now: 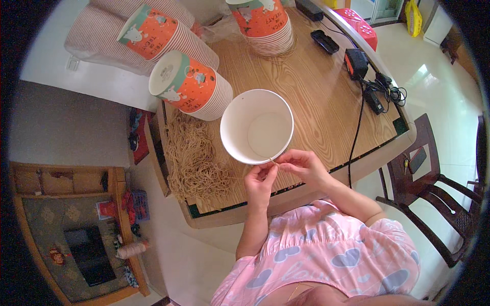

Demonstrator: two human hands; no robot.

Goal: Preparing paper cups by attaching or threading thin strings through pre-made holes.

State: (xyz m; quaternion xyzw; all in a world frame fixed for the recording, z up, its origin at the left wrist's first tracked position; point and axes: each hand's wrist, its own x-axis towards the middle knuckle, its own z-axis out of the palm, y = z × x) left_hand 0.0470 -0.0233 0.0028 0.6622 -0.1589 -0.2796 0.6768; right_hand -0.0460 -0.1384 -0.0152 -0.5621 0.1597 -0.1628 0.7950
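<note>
A white paper bucket (248,112) stands on the wooden table with its open mouth facing up. At its near rim, my left hand (259,184) and my right hand (302,167) meet, fingertips pinched. Between them a short bit of tan string (274,161) shows at the rim; most of it is hidden by the fingers. To the left of the bucket lies a loose, tangled heap of tan strings (196,158). Just beyond that heap leans a stack of nested paper buckets (191,86) with orange and green printing.
More stacked buckets lie farther left (163,38) and at the far edge (263,25). On the right are a black-and-orange battery pack (356,64), a black tray (324,42) and coiled cables (393,94). One black cord (357,127) crosses the table. A dark wooden chair (421,168) stands at right.
</note>
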